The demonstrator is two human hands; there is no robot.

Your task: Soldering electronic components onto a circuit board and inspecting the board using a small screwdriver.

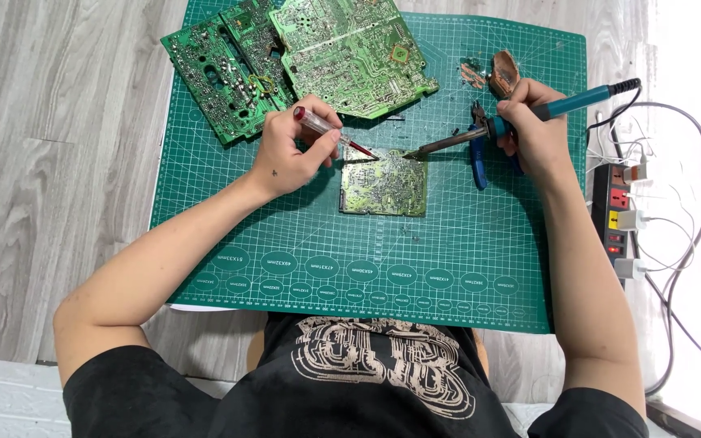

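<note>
Both hands are over the green cutting mat (480, 243), which lies on a pale wood-grain floor (58, 162). The left hand (290, 158) grips a screwdriver (330, 132) with a clear handle and red cap, fingers (318, 150) clamped round the handle, its red-sleeved tip angled down to the top edge of a small circuit board (384, 185). That small board lies flat near the middle of the mat, solder side up, between the two hands.

From the other side comes the right hand (533, 130), fingers closed tight on the teal handle of a soldering iron (521, 118). The iron's long metal tip slants down and left, meeting the same top edge of the small board, very near the screwdriver's tip. Whether the two tips touch, I cannot tell.

Just beneath the right hand, blue-handled pliers (478, 166) lie on the mat. Behind that hand sits a brown scorched lump (503, 73), with small scraps beside it. At the mat's far left corner, several larger green circuit boards (302, 57) lie overlapped in a pile. Off the mat's right edge, a power strip (617, 219) holds white plugs, and cables (683, 243) loop around it. The iron's cord runs that way.
</note>
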